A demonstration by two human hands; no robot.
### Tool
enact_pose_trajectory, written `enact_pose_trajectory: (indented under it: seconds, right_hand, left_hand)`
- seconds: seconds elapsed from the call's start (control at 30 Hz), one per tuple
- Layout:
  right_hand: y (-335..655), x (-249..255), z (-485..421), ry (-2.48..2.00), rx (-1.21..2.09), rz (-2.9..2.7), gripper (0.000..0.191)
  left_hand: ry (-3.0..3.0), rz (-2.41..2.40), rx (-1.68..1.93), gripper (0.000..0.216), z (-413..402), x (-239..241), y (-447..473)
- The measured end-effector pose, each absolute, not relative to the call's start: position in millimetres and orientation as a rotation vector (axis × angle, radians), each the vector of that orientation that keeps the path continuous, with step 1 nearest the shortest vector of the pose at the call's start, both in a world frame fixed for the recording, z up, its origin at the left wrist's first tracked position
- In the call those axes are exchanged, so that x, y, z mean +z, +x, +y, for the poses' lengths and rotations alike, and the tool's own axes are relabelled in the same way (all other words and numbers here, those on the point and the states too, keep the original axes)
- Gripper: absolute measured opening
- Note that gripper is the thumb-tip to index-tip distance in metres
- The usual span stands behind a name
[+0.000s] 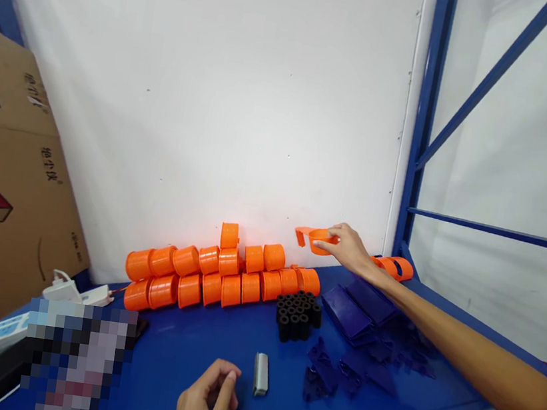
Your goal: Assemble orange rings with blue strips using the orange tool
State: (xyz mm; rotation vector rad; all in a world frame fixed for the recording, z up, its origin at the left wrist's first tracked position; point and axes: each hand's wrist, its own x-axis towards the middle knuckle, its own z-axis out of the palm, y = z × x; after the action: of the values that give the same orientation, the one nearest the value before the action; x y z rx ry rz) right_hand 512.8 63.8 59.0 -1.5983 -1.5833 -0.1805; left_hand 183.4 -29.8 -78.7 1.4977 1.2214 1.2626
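My right hand (346, 245) reaches far across the blue bench and grips an orange plastic ring piece (317, 239), held in the air near the white wall. Just below it lies a stacked row of orange cylinders (224, 276). More orange pieces (396, 267) lie to the right of my wrist. My left hand (207, 403) rests at the near edge with its fingers curled together; what is in them, if anything, is hidden. A small grey metal clip (261, 373) lies just right of that hand.
A cluster of black tubes (297, 314) sits mid-bench. Dark blue flat plates (358, 307) and small blue brackets (332, 374) lie to the right. A cardboard box (1, 183) and a white power strip (70, 291) stand at the left. A blue rack post (421, 137) rises at the right.
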Motion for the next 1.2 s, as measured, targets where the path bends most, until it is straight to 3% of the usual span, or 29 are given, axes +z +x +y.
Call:
enact_pose_trajectory:
  seconds: [0.17, 0.37, 0.5, 0.63, 0.8, 0.9, 1.03, 1.2]
  right_hand:
    - [442.7, 44.5, -39.7, -1.11, -0.63, -1.865, 0.007]
    - [342.0, 1.9, -93.1, -0.654, -0.828, -2.321, 0.011]
    - [314.5, -10.1, -84.8, -0.393, -0.816, -2.412, 0.011]
    - [321.8, -15.8, -80.5, -0.395, -0.472, -2.349, 0.018]
    - [347.7, -41.8, -65.9, -1.169, 0.117, -1.924, 0.018]
    - [356.6, -58.0, -53.5, -1.352, 0.275, -2.028, 0.018]
    - [360.1, -63.8, -46.3, -1.334, 0.412, -2.041, 0.01]
    - [362.7, -60.9, -43.8, -1.345, 0.514, -1.993, 0.014]
  left_hand:
    - [1.282, 1.006, 1.22, 0.045, -35.6, -56.3, 179.3]
    - [0.835, 0.688, 1.195, 0.048, -36.9, -41.8, 162.0]
    - [0.569, 0.786, 1.087, 0.045, -37.2, -41.1, 152.0]
    - [0.389, 0.833, 1.125, 0.021, -36.6, -35.9, 152.4]
    - [0.488, 0.79, 1.2, 0.024, -38.2, -29.0, 158.0]
    - [0.547, 0.766, 1.175, 0.029, -38.9, -30.8, 156.6]
    - [0.637, 0.706, 1.126, 0.03, -37.7, -37.0, 153.0]
    - [0.696, 0.737, 1.118, 0.03, -35.7, -37.5, 152.7]
